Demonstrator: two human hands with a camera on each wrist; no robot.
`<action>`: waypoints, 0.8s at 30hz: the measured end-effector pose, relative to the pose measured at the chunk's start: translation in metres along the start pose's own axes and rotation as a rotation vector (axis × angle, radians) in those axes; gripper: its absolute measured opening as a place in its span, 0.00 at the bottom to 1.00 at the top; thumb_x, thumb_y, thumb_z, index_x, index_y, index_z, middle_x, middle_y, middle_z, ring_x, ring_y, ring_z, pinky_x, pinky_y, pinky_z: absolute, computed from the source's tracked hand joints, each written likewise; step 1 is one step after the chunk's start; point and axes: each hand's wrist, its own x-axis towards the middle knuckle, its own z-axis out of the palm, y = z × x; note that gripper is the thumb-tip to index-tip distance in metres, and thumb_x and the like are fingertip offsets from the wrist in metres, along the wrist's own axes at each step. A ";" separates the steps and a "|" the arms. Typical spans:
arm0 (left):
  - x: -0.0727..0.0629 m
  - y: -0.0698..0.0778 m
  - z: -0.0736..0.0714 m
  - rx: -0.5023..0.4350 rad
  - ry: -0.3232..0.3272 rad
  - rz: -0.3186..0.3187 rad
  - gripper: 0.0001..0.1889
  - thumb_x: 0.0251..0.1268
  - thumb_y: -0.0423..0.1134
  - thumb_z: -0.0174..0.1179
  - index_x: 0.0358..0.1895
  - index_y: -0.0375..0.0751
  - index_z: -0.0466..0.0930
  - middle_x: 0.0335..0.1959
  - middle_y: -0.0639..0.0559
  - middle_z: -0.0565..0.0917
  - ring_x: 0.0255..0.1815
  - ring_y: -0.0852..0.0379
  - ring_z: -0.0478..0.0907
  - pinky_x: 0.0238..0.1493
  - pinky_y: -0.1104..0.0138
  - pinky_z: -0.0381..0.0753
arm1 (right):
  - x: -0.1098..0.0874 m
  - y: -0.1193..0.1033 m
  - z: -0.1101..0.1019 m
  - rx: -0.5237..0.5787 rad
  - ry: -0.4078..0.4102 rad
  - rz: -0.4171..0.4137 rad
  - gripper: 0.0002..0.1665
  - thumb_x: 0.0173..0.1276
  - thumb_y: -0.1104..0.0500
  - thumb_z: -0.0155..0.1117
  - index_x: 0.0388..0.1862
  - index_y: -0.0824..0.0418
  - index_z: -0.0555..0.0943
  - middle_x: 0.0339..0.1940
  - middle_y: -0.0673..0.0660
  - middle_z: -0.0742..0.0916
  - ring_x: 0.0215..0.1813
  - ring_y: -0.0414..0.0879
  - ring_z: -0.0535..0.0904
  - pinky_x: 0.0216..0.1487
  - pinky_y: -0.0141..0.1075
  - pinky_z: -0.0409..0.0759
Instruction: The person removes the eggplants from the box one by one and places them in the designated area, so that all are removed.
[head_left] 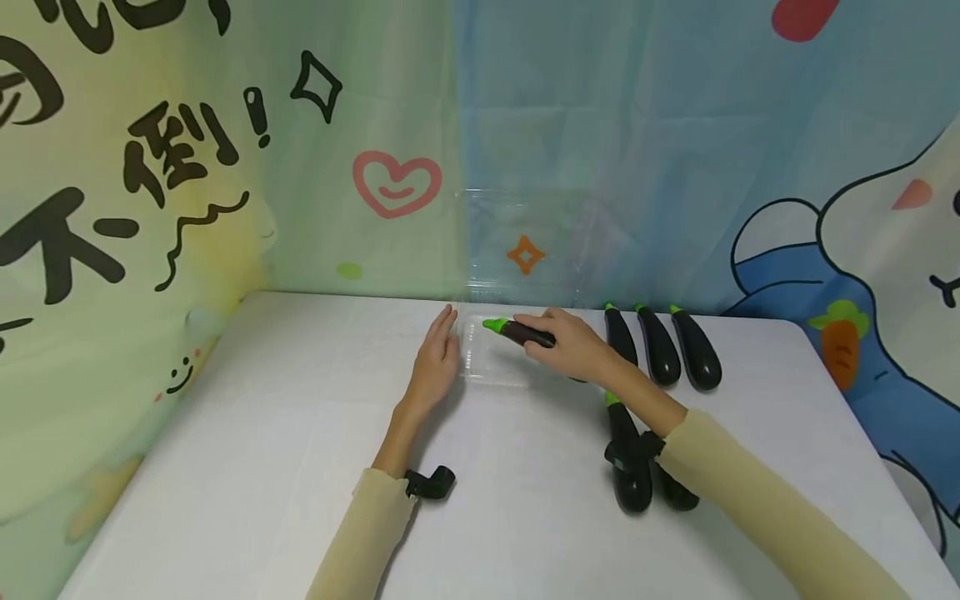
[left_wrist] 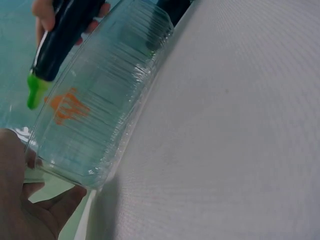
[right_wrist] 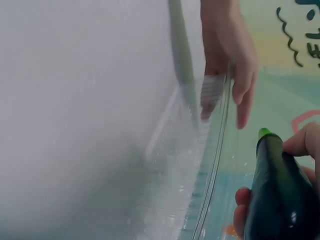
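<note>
My right hand grips a dark purple toy eggplant by its thick end, above a clear plastic box. Its green stem tip points left. In the right wrist view the same eggplant lies between thumb and fingers, beside the box wall. My left hand is at the box's left end with its fingers extended. Seen from the left wrist, the left hand's fingertips touch the end of the box. The box's inside is hard to make out through the plastic.
A clear lid stands raised behind the box against the printed curtain. Right of the box, several eggplants lie in a row. Nearer, another eggplant and one more lie under the right wrist on the white table.
</note>
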 end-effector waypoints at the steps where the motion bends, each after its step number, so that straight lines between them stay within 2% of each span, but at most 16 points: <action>1: 0.000 0.000 0.000 0.001 0.000 0.001 0.25 0.75 0.36 0.40 0.73 0.37 0.61 0.77 0.49 0.60 0.78 0.52 0.56 0.78 0.56 0.56 | -0.006 0.000 0.000 0.018 0.009 0.010 0.31 0.71 0.51 0.54 0.73 0.50 0.68 0.50 0.62 0.78 0.33 0.48 0.69 0.31 0.36 0.68; 7: -0.001 0.001 0.001 -0.003 0.005 0.008 0.25 0.75 0.36 0.39 0.73 0.36 0.61 0.77 0.48 0.60 0.78 0.51 0.56 0.78 0.55 0.56 | -0.037 0.000 -0.002 0.069 0.087 0.046 0.32 0.66 0.55 0.56 0.70 0.49 0.71 0.50 0.60 0.78 0.37 0.49 0.72 0.32 0.35 0.71; 13: -0.001 0.000 0.001 0.001 -0.003 0.004 0.25 0.75 0.35 0.39 0.73 0.37 0.61 0.77 0.49 0.59 0.78 0.52 0.55 0.78 0.55 0.56 | -0.067 0.005 -0.002 0.119 0.235 0.020 0.28 0.65 0.56 0.63 0.65 0.55 0.76 0.49 0.58 0.82 0.40 0.48 0.74 0.33 0.35 0.75; 19: -0.001 0.000 0.001 0.015 0.005 0.011 0.25 0.75 0.35 0.40 0.73 0.36 0.61 0.77 0.49 0.60 0.78 0.52 0.56 0.78 0.56 0.56 | -0.093 0.014 0.002 0.139 0.353 0.029 0.28 0.66 0.54 0.65 0.65 0.55 0.76 0.51 0.59 0.83 0.41 0.49 0.75 0.33 0.33 0.77; 21: -0.001 0.000 0.002 0.013 0.007 0.015 0.25 0.74 0.35 0.40 0.73 0.36 0.61 0.77 0.49 0.60 0.78 0.53 0.56 0.78 0.57 0.56 | -0.100 0.016 0.002 0.151 0.398 0.033 0.28 0.66 0.54 0.66 0.66 0.55 0.76 0.53 0.60 0.83 0.42 0.48 0.75 0.33 0.31 0.77; 24: 0.000 0.000 0.002 0.005 0.008 0.016 0.25 0.74 0.35 0.40 0.73 0.36 0.61 0.77 0.49 0.60 0.78 0.53 0.56 0.78 0.56 0.56 | -0.110 0.020 0.003 0.189 0.458 0.052 0.28 0.67 0.56 0.65 0.66 0.56 0.76 0.53 0.60 0.83 0.42 0.42 0.74 0.32 0.28 0.78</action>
